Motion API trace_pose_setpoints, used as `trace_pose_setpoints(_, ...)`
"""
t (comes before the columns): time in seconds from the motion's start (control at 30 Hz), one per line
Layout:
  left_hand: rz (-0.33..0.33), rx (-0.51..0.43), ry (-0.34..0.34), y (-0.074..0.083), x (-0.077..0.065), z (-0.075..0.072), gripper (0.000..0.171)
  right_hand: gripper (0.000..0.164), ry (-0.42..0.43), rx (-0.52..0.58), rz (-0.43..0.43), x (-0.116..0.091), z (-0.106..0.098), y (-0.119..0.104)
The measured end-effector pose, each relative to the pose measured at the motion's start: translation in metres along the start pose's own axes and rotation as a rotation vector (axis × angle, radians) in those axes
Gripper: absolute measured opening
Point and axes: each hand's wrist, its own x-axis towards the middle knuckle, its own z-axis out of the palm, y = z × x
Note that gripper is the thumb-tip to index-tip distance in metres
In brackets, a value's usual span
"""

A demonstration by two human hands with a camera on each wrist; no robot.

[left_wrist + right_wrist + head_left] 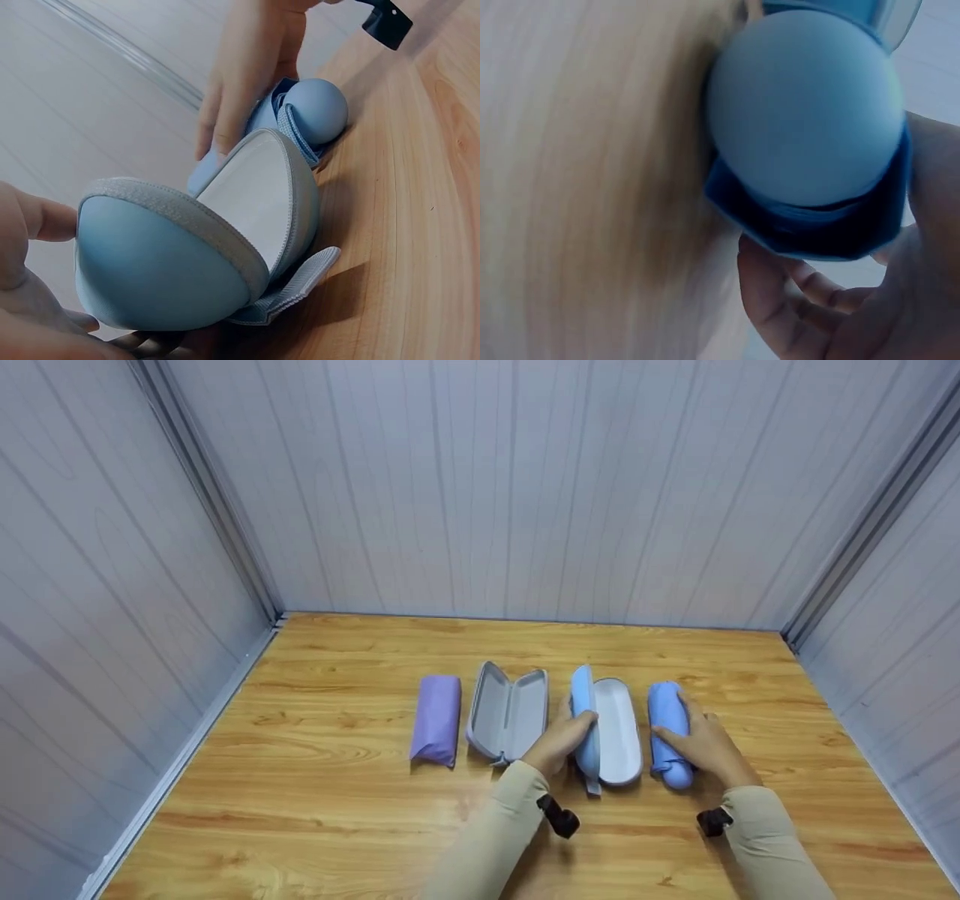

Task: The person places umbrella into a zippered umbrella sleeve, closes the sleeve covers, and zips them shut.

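I see two hands working over a wood-patterned surface [337,825]. The left hand [556,741] grasps the raised half of a blue case [611,735]: its fingers are bent about the blue outer shell, with the thumb on the edge side. This case lies open between the two hands, its other half flat on the surface, with the pale lining facing up. A small fabric tab [593,787] comes out at its near end.

The right hand [705,741] grasps a blue roll [666,712], the thumb on one side and the other fingers on the far side. The roll lies on the surface, just to the right of the blue case and apart from it. Its near end is a smooth round knob [319,111], and a woven strap [296,139] is beside this knob.

To the left of the blue case, another case [508,716], grey inside with a pale lilac edge, lies open near the left hand. Farther left is a purple bundle [436,720], lying lengthwise and touched by neither hand. Both arms wear beige sleeves [484,840], and pale panelled walls [480,495] stand behind and at both sides.
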Motion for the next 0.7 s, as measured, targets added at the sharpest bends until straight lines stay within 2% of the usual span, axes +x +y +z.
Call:
trace_pose_setpoints(0.17,-0.002,-0.007,0.01,0.0005,-0.0001,-0.0001,0.08,0.095,-0.007,0.077,-0.009,0.0026,0.0006,0.0022)
trace_pose_setpoints(0.5,-0.01,-0.016,0.001,0.001,-0.0004,0.0008,0.081,0.091,0.008,0.076,-0.012,0.002,0.004,0.0032)
trace_pose_setpoints(0.7,0.011,0.001,-0.01,0.0002,-0.001,-0.0009,0.082,0.09,0.042,0.057,-0.004,0.0012,0.0055,0.003)
